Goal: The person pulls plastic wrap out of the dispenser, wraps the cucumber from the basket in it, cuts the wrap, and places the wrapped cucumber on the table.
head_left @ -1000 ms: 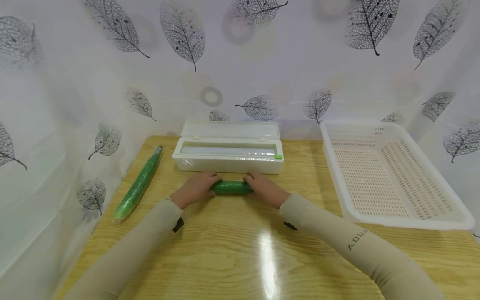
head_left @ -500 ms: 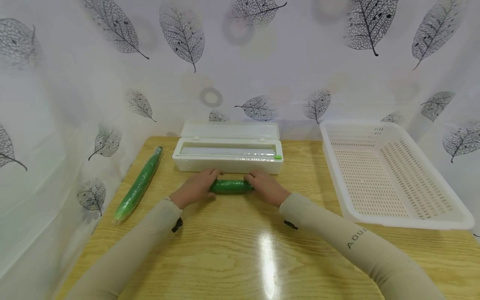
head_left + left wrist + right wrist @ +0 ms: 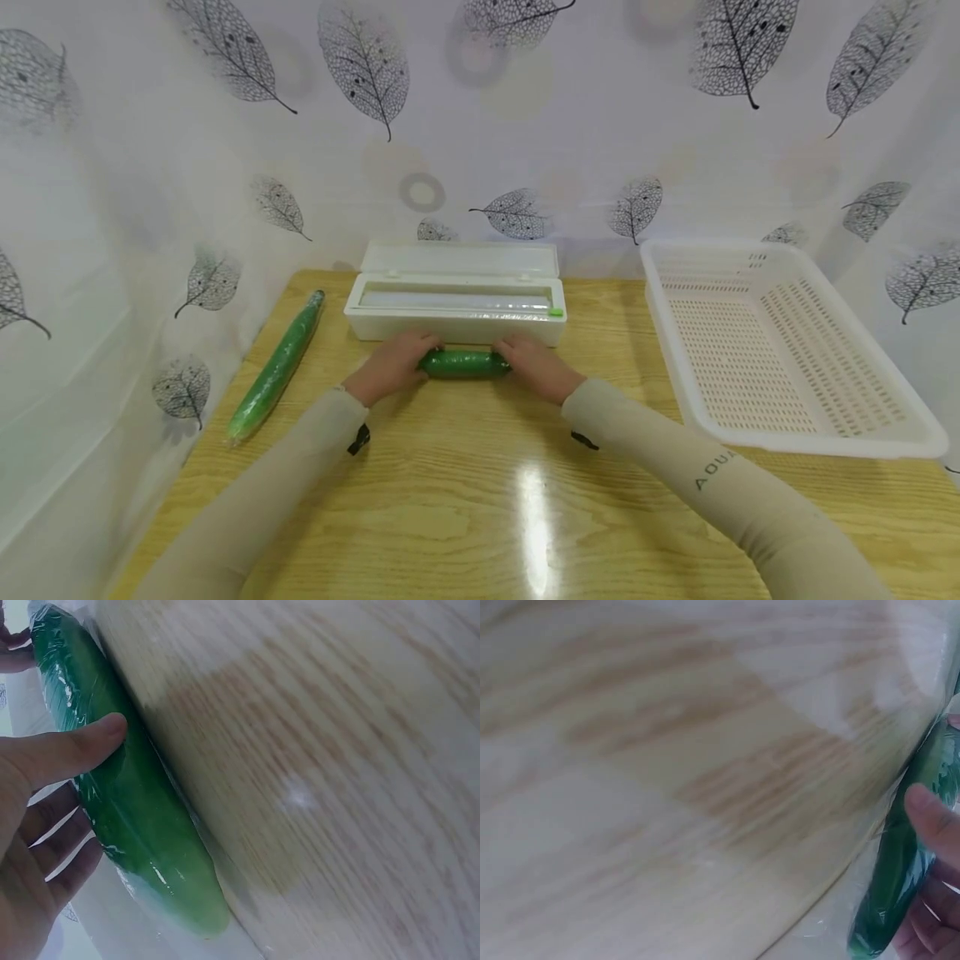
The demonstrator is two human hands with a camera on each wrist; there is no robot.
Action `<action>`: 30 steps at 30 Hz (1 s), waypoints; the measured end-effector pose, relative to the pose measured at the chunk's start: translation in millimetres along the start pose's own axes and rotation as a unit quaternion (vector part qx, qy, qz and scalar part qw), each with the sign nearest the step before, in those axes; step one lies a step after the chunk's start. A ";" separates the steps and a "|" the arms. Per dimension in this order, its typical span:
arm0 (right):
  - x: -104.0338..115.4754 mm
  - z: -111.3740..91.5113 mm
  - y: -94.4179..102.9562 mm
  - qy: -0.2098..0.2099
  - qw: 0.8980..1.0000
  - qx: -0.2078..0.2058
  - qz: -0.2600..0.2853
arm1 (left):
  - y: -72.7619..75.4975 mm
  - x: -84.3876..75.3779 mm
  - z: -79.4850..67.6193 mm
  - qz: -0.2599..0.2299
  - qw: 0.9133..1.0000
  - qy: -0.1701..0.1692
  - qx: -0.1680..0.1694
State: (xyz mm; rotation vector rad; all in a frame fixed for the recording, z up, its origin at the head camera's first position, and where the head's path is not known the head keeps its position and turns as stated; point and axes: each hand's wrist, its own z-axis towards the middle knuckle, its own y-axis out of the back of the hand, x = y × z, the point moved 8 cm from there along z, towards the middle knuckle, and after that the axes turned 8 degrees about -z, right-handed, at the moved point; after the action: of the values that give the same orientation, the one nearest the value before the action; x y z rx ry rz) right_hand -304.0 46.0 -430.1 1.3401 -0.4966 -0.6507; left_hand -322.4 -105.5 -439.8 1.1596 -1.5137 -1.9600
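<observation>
A green cucumber [image 3: 464, 364] in clear plastic wrap lies crosswise on the table, just in front of the long white cling film box. My left hand [image 3: 396, 365] holds one end of it. In the left wrist view the thumb presses the near side of the cucumber [image 3: 142, 802], while the fingers lie along the far side. The other end is held by my right hand [image 3: 536, 367]. Its thumb [image 3: 926, 806] also lies on the near side in the right wrist view, with fingers behind. Loose film spreads beyond the cucumber's ends in both wrist views.
The white box [image 3: 457, 325] stands at the back with its lid up, a film roll inside and a green slider on its edge. Another wrapped cucumber [image 3: 277, 367] lies at the left. A white plastic basket [image 3: 678, 375] stands at the right.
Both hands have moved a little away from me with the cucumber, bringing it closer to the white box. The other cucumber, box and basket stay where they were.
</observation>
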 end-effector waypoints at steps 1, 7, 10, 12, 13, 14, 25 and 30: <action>-0.8 -0.1 0.2 0.000 1.000 -0.001 0.003 | 0.5 0.5 0.4 -0.002 1.000 -0.002 0.000; -4.7 0.0 3.5 0.009 0.999 -0.026 0.016 | 2.1 2.2 1.9 0.000 1.000 -0.010 -0.003; -6.3 -0.1 5.2 0.017 0.999 -0.037 0.013 | 2.2 2.6 2.4 0.002 1.000 -0.008 -0.001; -7.5 -0.4 5.6 0.023 0.999 -0.043 0.006 | 2.4 2.7 2.8 0.002 1.000 -0.006 0.002; -8.1 -0.6 5.8 0.025 0.999 -0.046 0.004 | 2.5 2.8 3.0 0.001 1.000 -0.004 0.004; -8.7 -0.7 5.5 0.028 0.998 -0.048 0.000 | 2.5 2.9 3.2 0.000 1.000 -0.003 0.005; -9.0 -1.1 1.1 0.042 0.997 -0.057 -0.031 | 2.8 1.1 -0.3 0.024 1.000 -0.005 0.013; -10.8 -0.7 1.3 0.034 0.998 -0.055 -0.029 | 3.4 -1.4 -1.1 0.048 0.999 -0.021 0.003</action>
State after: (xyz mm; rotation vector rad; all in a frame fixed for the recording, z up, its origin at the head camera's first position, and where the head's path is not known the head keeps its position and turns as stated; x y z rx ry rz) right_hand -311.2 54.0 -428.6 1.2721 -0.3634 -0.6691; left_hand -321.2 -106.2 -436.2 1.0338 -1.5681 -1.9288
